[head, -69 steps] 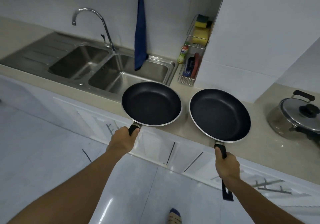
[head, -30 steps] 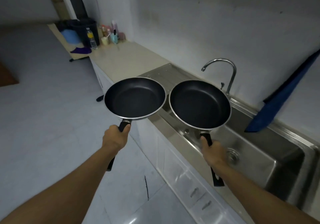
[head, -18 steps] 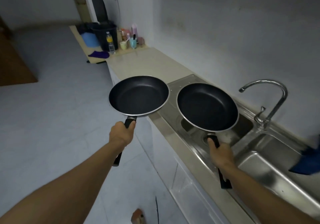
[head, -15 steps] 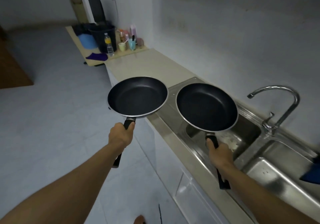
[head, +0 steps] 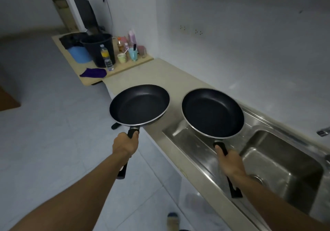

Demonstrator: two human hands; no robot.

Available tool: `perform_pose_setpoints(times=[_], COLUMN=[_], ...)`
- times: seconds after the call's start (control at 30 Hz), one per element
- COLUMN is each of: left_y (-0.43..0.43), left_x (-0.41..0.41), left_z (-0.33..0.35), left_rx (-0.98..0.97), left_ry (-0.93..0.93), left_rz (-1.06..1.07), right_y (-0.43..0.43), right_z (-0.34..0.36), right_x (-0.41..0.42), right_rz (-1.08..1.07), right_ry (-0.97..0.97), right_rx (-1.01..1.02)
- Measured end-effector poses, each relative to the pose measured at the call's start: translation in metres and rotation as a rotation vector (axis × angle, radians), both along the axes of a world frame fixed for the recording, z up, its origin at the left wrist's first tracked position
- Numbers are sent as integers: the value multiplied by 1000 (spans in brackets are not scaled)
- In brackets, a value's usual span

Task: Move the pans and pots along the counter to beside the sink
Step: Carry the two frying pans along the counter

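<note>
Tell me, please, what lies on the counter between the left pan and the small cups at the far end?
In the head view that stretch of beige counter is bare: nothing stands between the left pan, gripped by the left hand, and the cups.

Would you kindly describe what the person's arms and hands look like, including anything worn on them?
Both forearms are bare as far as the frame shows, with no sleeves in view. The left hand and right hand wear no gloves, and no rings, watch or bracelets are visible.

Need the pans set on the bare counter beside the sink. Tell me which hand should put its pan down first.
Left. The left hand holds its pan partly over the bare counter; the right hand holds its pan over the sink's drainboard.
</note>
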State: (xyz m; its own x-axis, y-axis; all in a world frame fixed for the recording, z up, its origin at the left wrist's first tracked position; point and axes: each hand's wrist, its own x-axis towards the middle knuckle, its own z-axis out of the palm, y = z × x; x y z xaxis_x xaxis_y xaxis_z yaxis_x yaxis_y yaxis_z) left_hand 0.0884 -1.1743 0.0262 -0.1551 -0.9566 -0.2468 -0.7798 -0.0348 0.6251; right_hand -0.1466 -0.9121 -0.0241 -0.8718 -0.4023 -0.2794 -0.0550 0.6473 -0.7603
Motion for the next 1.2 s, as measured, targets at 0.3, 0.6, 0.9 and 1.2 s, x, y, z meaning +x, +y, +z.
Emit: perform_pose_setpoints(times=[0.3, 0.6, 0.9, 1.2], left_y=[-139, -246, -346, -462], left_x=[-70, -130, -147, -140], left_z=[-16, -23, -42, -55], left_rx=[-84, -81, -54, 1], left_ry=[-130, -134, -150, -163], left_rz=[-162, -202, -297, -439], right_y=[-143, -235, -312, -411], right_z=[-26, -37, -55, -60], right_x=[-68, -106, -99, -64], right_rz=[14, 10, -92, -276], right_ry=[24, -36, -87, -66], right_rx=[7, 46, 91, 178])
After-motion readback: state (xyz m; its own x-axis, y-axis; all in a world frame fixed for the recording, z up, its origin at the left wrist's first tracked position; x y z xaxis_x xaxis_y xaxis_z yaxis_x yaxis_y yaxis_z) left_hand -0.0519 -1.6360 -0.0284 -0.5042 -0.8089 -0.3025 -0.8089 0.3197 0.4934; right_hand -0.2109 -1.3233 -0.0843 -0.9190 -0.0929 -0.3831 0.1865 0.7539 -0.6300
